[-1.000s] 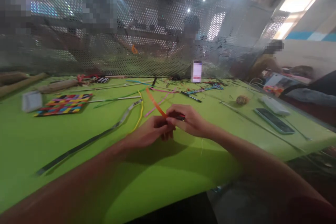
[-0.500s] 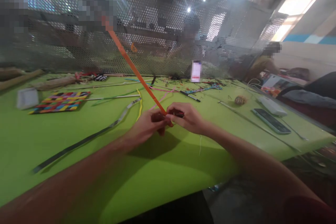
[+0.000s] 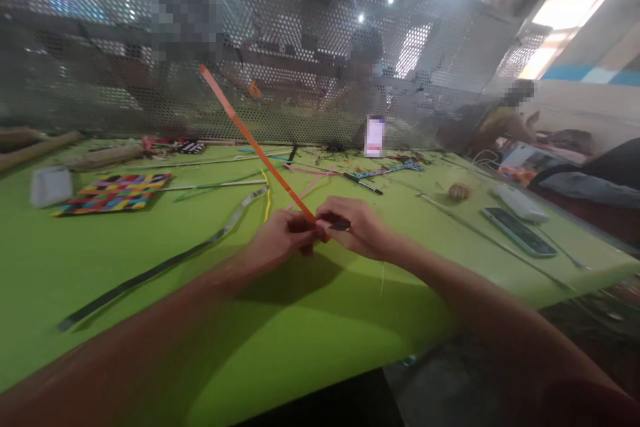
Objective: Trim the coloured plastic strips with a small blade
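Note:
A long orange strip [image 3: 257, 153] slants up and away to the left from between my hands. My left hand [image 3: 285, 233] pinches it near its lower end. Pressed against the same end are the closed fingers of my right hand [image 3: 355, 227]. A small dark object [image 3: 341, 225] shows between the right thumb and fingers; its kind is unclear. On the table left of my hands lie a long strip [image 3: 170, 267], dark at one end and grey at the other, and a thin yellow strip [image 3: 268, 193].
The green table [image 3: 320, 327] carries a colourful woven mat [image 3: 117, 193], a white container [image 3: 51, 187], a black pen [image 3: 363, 183], a ball of twine [image 3: 457, 192] and a phone [image 3: 519, 231]. Scraps lie along the perforated screen [image 3: 290, 100]. A person [image 3: 510, 123] sits far right.
The far end of the orange strip has come down lower and appears shorter in view. My right fingers have shifted slightly, showing more of the dark object. Both hands stay together.

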A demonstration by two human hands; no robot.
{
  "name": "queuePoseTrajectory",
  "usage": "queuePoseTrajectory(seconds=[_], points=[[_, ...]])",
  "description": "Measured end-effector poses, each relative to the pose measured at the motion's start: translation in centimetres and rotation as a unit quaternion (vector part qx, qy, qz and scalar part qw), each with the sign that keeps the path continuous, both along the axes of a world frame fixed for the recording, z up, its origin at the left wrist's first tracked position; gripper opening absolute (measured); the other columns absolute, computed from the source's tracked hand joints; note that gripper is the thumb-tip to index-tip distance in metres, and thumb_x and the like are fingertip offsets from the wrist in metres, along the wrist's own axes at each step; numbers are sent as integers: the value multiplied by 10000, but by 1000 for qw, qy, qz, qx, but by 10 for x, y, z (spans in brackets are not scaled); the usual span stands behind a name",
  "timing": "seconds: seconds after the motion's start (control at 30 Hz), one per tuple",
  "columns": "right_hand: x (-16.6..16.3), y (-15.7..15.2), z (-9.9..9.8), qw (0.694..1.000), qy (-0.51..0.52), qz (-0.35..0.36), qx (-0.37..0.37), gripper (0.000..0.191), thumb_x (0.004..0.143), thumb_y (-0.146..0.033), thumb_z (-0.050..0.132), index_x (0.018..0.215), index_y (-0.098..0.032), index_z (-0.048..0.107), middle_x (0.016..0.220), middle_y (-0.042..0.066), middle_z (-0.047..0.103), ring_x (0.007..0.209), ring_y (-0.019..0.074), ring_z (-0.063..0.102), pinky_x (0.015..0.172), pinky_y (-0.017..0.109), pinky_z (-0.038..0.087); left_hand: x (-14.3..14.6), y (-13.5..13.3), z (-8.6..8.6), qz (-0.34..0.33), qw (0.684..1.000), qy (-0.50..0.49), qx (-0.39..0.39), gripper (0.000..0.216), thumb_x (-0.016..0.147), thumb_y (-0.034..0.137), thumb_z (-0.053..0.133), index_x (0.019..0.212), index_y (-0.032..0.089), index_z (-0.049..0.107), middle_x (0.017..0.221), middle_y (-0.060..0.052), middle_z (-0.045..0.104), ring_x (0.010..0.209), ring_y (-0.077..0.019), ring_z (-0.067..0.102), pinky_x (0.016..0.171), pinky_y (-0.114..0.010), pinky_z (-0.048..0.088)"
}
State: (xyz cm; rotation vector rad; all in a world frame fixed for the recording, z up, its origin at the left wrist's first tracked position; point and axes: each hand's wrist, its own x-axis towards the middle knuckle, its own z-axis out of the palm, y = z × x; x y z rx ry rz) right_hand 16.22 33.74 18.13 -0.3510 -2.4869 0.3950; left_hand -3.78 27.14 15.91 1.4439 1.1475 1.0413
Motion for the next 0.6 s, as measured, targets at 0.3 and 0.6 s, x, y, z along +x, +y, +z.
queuePoseTrajectory(seconds=[0.3,0.6], points=[[3,9,11,997,56,-35,51,360,1006,-212,614,716,-187,402,868,39,581,735,113,484,682,238,362,-1,-4,11,48,997,-50,20,132,823,303,829,819,173,815,618,0,715,559,-124,616,605,-248,504],[1,9,-8,998,-4,-25,59,360,1034,-198,539,685,-172,453,645,-35,471,617,87,363,636,232,285,2,-7,14,15,990,-136,30,167,755,287,903,793,167,795,606,20,697,530,-113,610,563,-241,529]])
